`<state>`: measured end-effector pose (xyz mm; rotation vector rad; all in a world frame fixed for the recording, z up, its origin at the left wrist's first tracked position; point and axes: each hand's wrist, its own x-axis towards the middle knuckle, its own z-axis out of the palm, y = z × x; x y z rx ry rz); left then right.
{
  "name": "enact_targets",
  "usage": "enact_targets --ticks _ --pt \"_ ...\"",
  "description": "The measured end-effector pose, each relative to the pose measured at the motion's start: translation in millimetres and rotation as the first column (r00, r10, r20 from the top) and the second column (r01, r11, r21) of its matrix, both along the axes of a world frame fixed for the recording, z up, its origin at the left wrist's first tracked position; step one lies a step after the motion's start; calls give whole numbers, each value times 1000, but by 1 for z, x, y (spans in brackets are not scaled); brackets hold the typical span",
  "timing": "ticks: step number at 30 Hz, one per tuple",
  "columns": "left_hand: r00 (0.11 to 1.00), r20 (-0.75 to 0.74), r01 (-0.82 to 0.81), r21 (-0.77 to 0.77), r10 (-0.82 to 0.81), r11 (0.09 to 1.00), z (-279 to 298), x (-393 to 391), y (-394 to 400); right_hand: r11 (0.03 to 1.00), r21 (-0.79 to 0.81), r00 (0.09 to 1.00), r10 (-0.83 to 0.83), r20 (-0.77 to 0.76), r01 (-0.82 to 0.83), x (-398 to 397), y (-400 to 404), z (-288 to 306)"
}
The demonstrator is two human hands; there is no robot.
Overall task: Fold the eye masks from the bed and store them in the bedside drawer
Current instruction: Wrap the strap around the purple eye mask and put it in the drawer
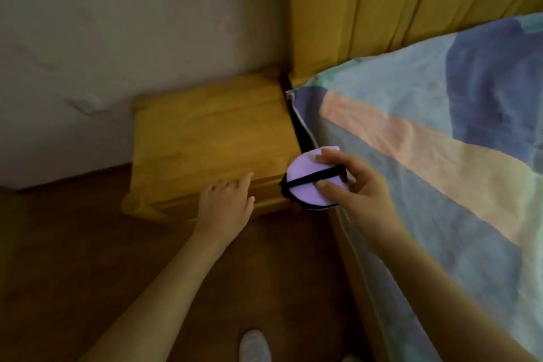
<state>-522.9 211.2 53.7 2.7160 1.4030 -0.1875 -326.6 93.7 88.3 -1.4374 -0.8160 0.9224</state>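
From the head view, our right hand (357,185) pinches the folded eye mask (308,182) between thumb and fingers (330,156), beside the bed (440,156); our left hand (227,200) reaches relaxed for the bedside drawer (264,195) front, probably to open it.

The eye mask (308,182) I'm holding is soft lilac cloth, matt, with a black fabric strap and edging. The bedside table (211,138) is yellowish wood with a smooth, faintly glossy grain. The bedsheet (426,156) is thin, matt patterned cloth; the floor (73,238) is dark wood.
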Motion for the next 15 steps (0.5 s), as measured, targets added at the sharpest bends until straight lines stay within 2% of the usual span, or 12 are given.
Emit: enact_targets --ticks 3,6,8,9,10,12,14,15 --pt "993 -18 -121 -39 120 992 -41 -52 26 995 -62 997 76 2 -76 -54 38 -26" --pt "966 37 -248 -138 255 959 -85 -88 49 984 -118 991 133 -7 -133 -96 71 -50" --pt "907 79 -380 -267 414 885 -113 -99 60 979 -146 990 143 -12 -143 -116 90 -65" --pt "854 106 -445 -358 509 821 -126 -100 65 978 -155 990 139 -14 -140 -124 99 -72" --pt "767 171 -489 -468 619 736 -137 -99 68 977 -163 991 136 -10 -136 -131 107 -80" --pt "472 326 -466 -697 819 546 -153 -86 72 976 -171 990 138 12 -134 -140 121 -93" --pt "170 421 -414 -790 891 452 -163 -68 76 975 -178 990 140 33 -132 -142 132 -105" --pt "76 443 -431 -793 893 430 -167 -58 74 974 -184 989 139 44 -128 -141 136 -111"
